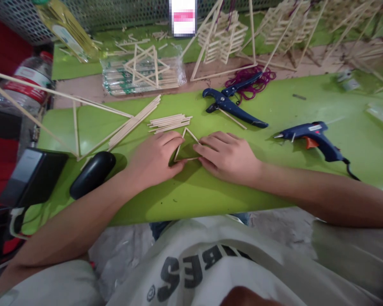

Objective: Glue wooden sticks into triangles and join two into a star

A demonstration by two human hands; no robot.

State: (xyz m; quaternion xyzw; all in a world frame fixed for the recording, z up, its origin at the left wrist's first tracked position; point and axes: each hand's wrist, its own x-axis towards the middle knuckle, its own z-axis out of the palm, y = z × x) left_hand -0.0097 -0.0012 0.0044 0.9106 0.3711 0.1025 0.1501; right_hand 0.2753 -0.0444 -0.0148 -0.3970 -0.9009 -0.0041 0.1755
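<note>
A small triangle of thin wooden sticks [187,159] lies on the green tabletop between my hands. My left hand [156,155] closes its fingers on the triangle's left side and lower corner. From the right, my right hand [228,157] pinches the other corner. Just beyond my left hand rest a short bundle of cut sticks [170,122] and a bundle of longer sticks [135,121]. Blue cutters [236,102] lie past my right hand, with a stick beneath them. A blue glue gun [312,134] with an orange trigger sits to the right.
At the back stand stick frames holding lattice pieces [225,40], near purple cord [258,83]. A stick star [147,66] tops a plastic-wrapped stick pack [115,78]. To the left are a black glasses case-like object [92,174], a large stick frame [75,131] and bottles [28,83].
</note>
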